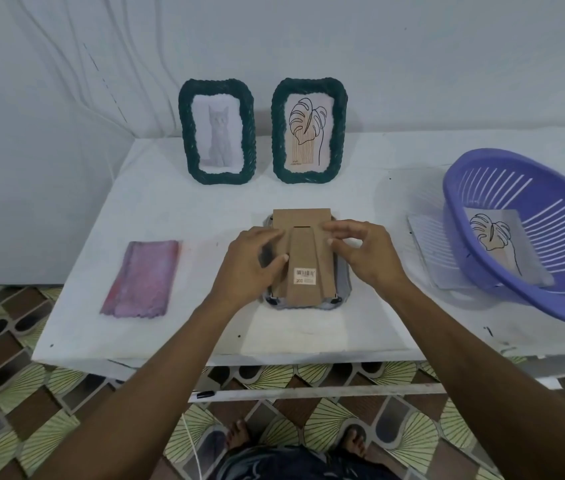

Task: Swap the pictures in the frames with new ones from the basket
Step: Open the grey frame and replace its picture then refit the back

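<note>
A grey frame lies face down in the middle of the table, its brown cardboard back with a barcode sticker facing up. My left hand rests on the back's left side, thumb against the fold-out stand. My right hand presses on the right side with fingers bent. Two dark green woven frames stand at the back: one shows a cat, the other a line-drawn leaf. The purple basket sits tilted at the right with a leaf picture inside.
A pink cloth lies flat at the left of the white table. A white sheet lies under the basket's left side. A pen sits on a lower ledge. Patterned floor tiles and my feet show below the table's front edge.
</note>
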